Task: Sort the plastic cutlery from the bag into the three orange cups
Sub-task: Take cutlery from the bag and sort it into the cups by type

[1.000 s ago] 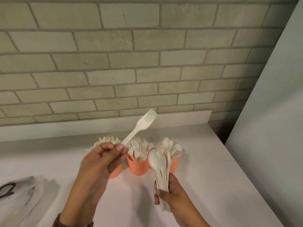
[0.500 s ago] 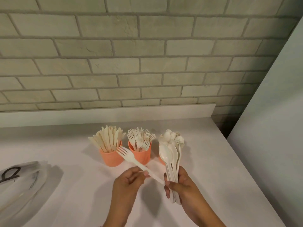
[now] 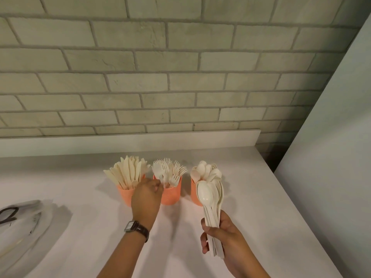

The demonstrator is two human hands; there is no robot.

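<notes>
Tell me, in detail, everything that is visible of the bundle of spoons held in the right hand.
The bundle of spoons looks like glossy cream-white plastic. Several spoons are stacked together, upright, with bowls on top; the front bowl faces the camera. The right hand grips the handles, and their ends stick out below the fingers. The bundle is held above the counter, in front of the right orange cup, partly hiding it; contact with the cup cannot be judged.

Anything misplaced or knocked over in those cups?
Nothing stands out. The knife cup, fork cup and spoon cup stand upright, one type each as far as visible. The right hand grips a spoon bundle, not yet sorted.
</notes>
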